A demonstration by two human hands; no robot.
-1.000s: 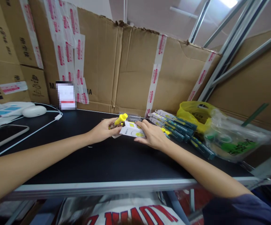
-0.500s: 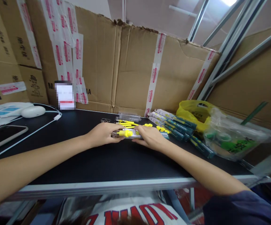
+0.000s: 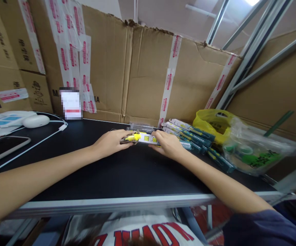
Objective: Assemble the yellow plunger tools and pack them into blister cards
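Note:
My left hand (image 3: 115, 140) is closed around a yellow item in a clear plastic sleeve (image 3: 131, 138); its exact kind is hard to make out. In my right hand (image 3: 168, 144) is a slim white and teal carton (image 3: 145, 138) with yellow printed squares, its teal end showing past the palm. The yellow item's right tip meets the carton's left end; whether it is inside I cannot tell. Just behind my hands lie clear plastic sleeves (image 3: 142, 127). My fingers hide most of the loose yellow pieces there.
Several similar cartons (image 3: 191, 133) are stacked on the right of the black table (image 3: 127, 177). Beyond them are a yellow bag (image 3: 211, 124) and a clear bag (image 3: 255, 153) with a green straw. A phone (image 3: 6, 148), cable and power strip (image 3: 6, 124) lie left. Cardboard (image 3: 148, 78) walls the back.
My hands have drawn slightly apart. The yellow item has shifted left from in front of the carton to its left end, and more of the carton's printed face shows.

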